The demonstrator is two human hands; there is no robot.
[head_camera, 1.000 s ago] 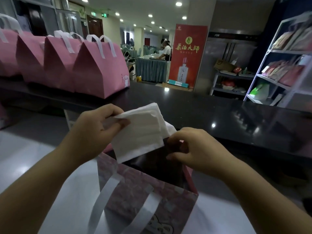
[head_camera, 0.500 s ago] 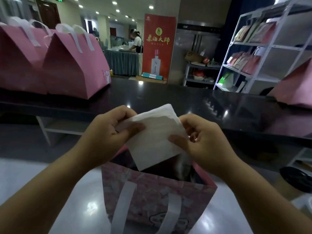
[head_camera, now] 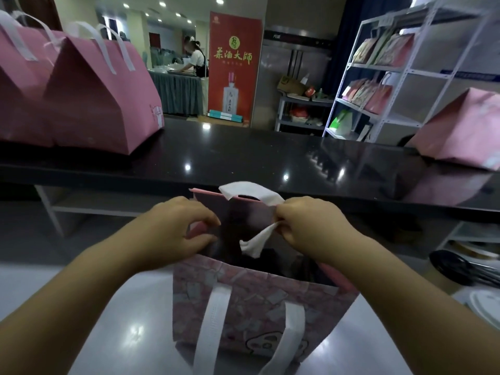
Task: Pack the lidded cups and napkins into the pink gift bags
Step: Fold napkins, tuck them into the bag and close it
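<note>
An open pink gift bag (head_camera: pixel 251 301) with two white handles stands on the white table right in front of me. My left hand (head_camera: pixel 173 228) is at the bag's left rim, its curled fingers and thumb pinching the pink side fold. My right hand (head_camera: pixel 311 228) pinches the white napkin (head_camera: pixel 254 242) over the bag's mouth, and a crumpled end hangs down into the dark inside. A white strip (head_camera: pixel 243 189) arcs above the far rim; I cannot tell whether it is napkin or handle. No cup shows inside the bag.
Closed pink gift bags (head_camera: pixel 102 98) stand on the black counter (head_camera: pixel 243 158) at the left, and another (head_camera: pixel 460 131) at the right. A white shelf rack (head_camera: pixel 400 77) holds more bags. A white lid (head_camera: pixel 484 307) and dark utensils (head_camera: pixel 460 266) lie at lower right.
The napkin went from held flat between both hands down into the bag's mouth. My left hand let go of it and took the bag's left rim. My view swung right.
</note>
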